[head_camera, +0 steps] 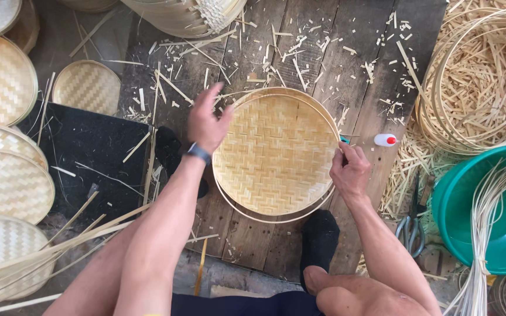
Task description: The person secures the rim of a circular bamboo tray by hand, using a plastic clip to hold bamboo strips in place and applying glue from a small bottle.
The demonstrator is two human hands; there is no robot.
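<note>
Woven tray between both hands, on plank floor.
Left hand (207,122) rests on the near-left rim of the round woven tray (275,153); right hand (349,169) grips its opposite rim, so the tray lies between them on the wooden planks (323,58). Just beyond the right hand: a small glue bottle (385,140). Farther right, a basin (490,210) with loose strips hanging over it; scissors (411,225) between basin and right forearm. Behind the basin, coiled hoops (475,82). Left of the left hand: a mat (92,152), then stacked woven discs (7,175). A socked foot (320,237) sits below the tray.
</note>
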